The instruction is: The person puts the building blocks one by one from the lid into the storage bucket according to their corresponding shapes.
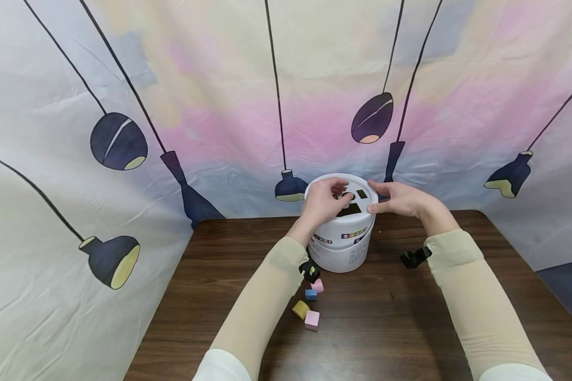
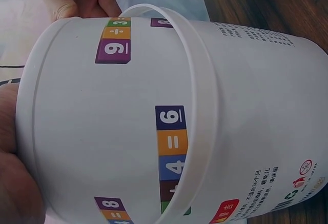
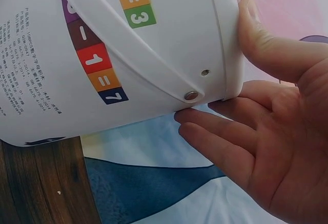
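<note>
A white lidded bucket point(image 1: 340, 259), printed with colored number tiles, stands upright near the table's back edge. Its white lid point(image 1: 362, 185) has several dark cut-out holes. Over the lid is my left hand point(image 1: 323, 202), fingers bent and thumb tip beside a round hole; whether it pinches something there I cannot tell. My right hand point(image 1: 402, 200) holds the bucket's right side at the lid rim, thumb toward me and fingers round the far side. In the right wrist view, those fingertips point(image 3: 192, 119) lie close by the handle's rivet point(image 3: 191, 95). The white handle point(image 2: 205, 90) hangs down against the side.
In front of the bucket lie small blocks: a pink one point(image 1: 318, 286), a blue one point(image 1: 311, 295), a yellow one point(image 1: 301, 309) and a paler pink one point(image 1: 312, 320). The dark wooden table point(image 1: 362, 338) meets a patterned cloth point(image 1: 238, 132) behind.
</note>
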Demonstrator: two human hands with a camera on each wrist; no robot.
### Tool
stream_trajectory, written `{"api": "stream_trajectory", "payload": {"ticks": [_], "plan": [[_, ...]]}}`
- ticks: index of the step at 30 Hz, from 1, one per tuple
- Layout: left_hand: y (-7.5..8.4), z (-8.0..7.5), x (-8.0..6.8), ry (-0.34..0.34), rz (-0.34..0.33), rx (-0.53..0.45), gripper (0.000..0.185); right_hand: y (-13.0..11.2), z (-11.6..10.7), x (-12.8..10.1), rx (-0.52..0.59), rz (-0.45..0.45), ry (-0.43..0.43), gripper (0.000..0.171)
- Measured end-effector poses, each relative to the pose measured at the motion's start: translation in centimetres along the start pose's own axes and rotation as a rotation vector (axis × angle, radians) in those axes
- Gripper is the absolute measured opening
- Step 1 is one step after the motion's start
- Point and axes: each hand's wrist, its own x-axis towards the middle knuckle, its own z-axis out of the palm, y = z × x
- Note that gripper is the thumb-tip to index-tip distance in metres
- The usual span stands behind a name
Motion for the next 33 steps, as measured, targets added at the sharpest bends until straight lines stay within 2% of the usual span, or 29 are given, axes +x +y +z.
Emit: {"api": "stream_trajectory", "payload": {"ticks": [9, 13, 20, 28, 33], "plan": [[-0.4, -0.6, 0.0, -0.024, 0.06, -0.081, 0.036, 0.2, 0.0, 0.2, -0.004, -0.005, 0.004, 0.096], [-0.5, -0.9, -0.2, -0.03, 0.064, -0.11, 0.037, 0.2, 0.0, 0.2, -0.009, -0.01, 0.006, 0.096], [-1.0, -1.1, -0.7, -0.004, 0.073, -0.184, 0.037, 0.3, 0.1, 0.1, -0.002, -0.005, 0.013, 0.096], [-1.9, -2.0, -2.5, 0.008, 0.089, -0.285, 0.039, 0.5, 0.1, 0.1, -0.004, -0.005, 0.009, 0.097], [-2.9, -2.6, -4.4, 0.044, 0.175, -0.258, 0.036, 0.1, 0.1, 0.0, -0.015, -0.018, 0.019, 0.096]]}}
